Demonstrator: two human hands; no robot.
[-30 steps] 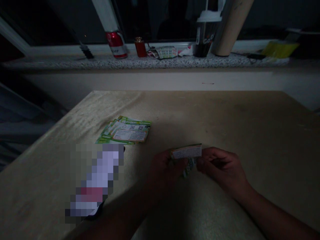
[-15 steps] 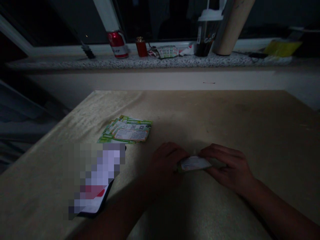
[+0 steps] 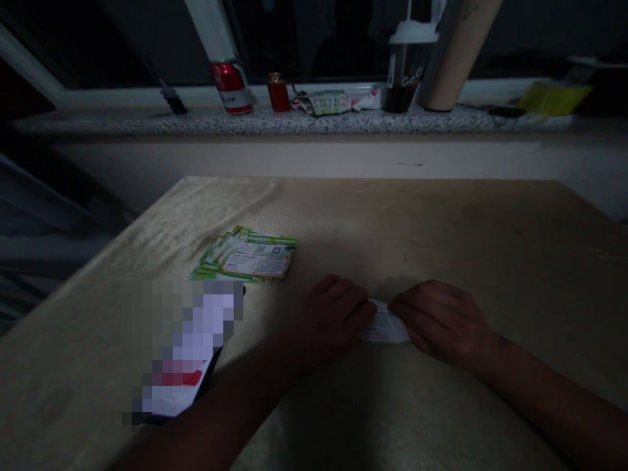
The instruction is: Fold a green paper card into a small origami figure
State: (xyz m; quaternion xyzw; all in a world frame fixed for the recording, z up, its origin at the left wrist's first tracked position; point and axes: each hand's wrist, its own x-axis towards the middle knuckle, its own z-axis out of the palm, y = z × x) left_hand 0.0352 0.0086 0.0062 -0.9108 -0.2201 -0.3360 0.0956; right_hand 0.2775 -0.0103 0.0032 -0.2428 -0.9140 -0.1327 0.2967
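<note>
A small white printed paper lies low over the table between my two hands. My left hand is closed on its left side, fingers bent together over the edge. On its right side, my right hand has its fingers pressed together on the paper, with the thumb mostly hidden. A fanned stack of green and white printed cards rests on the table to the left, beyond my left hand. Near my left forearm lies a phone, its screen lit and partly pixelated.
The table reaches a wall below a speckled windowsill. On the sill stand a red can, a small red bottle, crumpled wrappers, a lidded cup, a tall cylinder and a yellow item.
The paper between my hands now lies flatter and shows more of its printed face. My right hand's fingers have closed down nearer to it, and my left fingers have moved over its left edge.
</note>
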